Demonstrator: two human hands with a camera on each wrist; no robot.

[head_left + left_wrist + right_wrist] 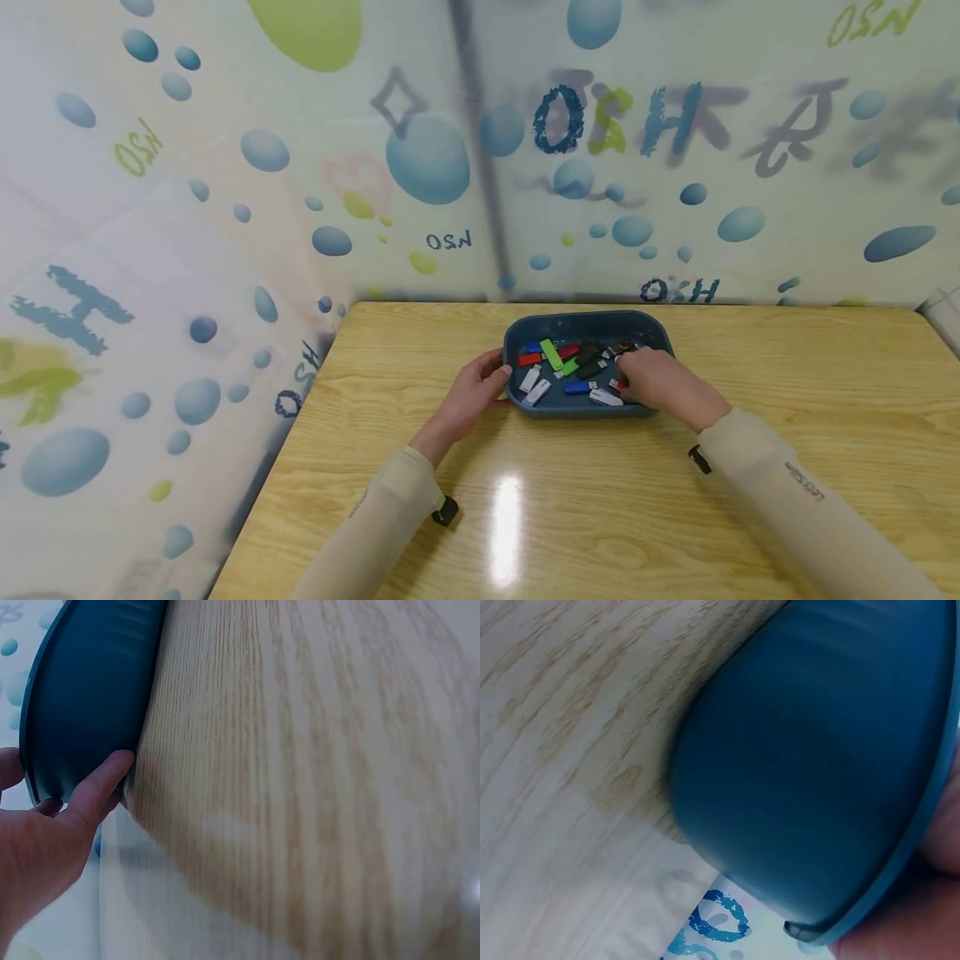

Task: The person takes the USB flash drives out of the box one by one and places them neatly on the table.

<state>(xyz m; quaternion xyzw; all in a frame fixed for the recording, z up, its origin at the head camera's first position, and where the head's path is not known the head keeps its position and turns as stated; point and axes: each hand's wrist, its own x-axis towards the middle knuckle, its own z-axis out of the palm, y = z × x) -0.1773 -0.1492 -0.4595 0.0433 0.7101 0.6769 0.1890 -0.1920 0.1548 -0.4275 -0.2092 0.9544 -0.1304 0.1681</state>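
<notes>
A dark blue tray (585,318) stands on the wooden table (600,508) and holds several small flat sticks: a green one (551,354), a red one (529,359), a blue one (577,387) and white ones (536,392). My left hand (480,387) grips the tray's left rim. In the left wrist view its fingers (101,787) lie against the tray's outer wall (90,682), the thumb above the rim. My right hand (656,379) reaches into the tray's right side, knuckles up, over the sticks; its fingertips are hidden. The right wrist view shows the tray's wall (817,765) and a sliver of that hand (922,919).
A printed plastic curtain (225,208) with blue drops and letters closes off the table at the back and left. The table's left edge (285,450) runs diagonally near my left sleeve. A light glare (506,525) lies on the wood between my arms.
</notes>
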